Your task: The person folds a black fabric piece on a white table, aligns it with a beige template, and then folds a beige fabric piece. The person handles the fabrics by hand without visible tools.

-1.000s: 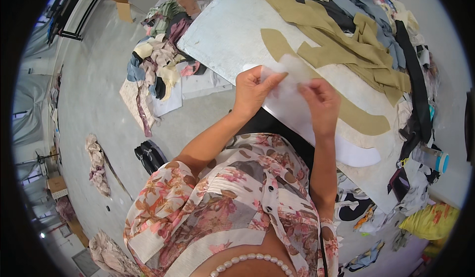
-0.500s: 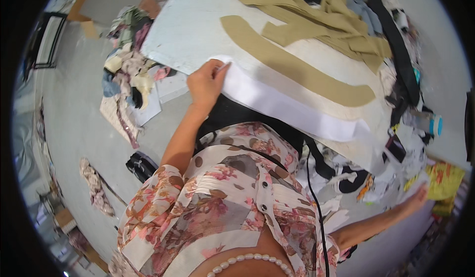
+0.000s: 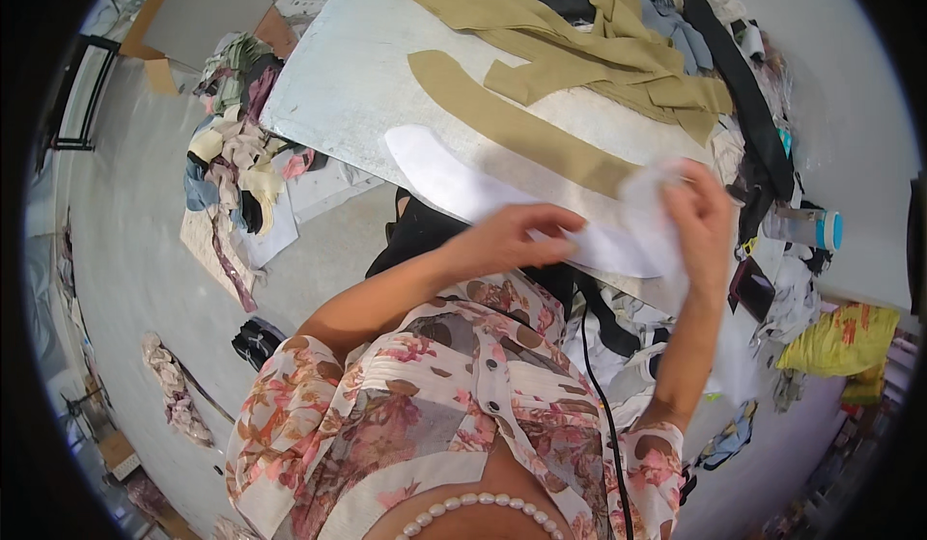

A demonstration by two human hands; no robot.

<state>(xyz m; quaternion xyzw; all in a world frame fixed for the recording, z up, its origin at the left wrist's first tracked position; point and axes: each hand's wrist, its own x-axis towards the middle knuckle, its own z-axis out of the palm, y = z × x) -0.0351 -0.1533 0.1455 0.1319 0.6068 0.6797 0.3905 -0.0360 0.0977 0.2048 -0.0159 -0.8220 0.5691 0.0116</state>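
A curved white cloth strip [image 3: 439, 171] lies along the near edge of the table [image 3: 328, 86]. Over its right half hovers my left hand [image 3: 517, 241], thumb and fingers apart, with nothing in it. My right hand [image 3: 700, 217] pinches a second thin white piece of fabric [image 3: 649, 197] above the strip's right end. This piece is blurred; part of it hangs past my wrist on the right. Just beyond the white strip, a curved khaki fabric piece [image 3: 521, 130] rests flat on the table.
Crumpled khaki fabric [image 3: 579, 43] and blue-grey cloth [image 3: 657, 4] are heaped at the far side. A long black strip [image 3: 739, 86] runs down the right edge. Scraps [image 3: 237, 168] pile up left of the table; a yellow bag [image 3: 840, 342] sits at the right. A black cord [image 3: 608, 424] crosses my front.
My left hand has let go of the white strip's left end and moved right. My right hand has come in from the far right to the table with the second white piece.
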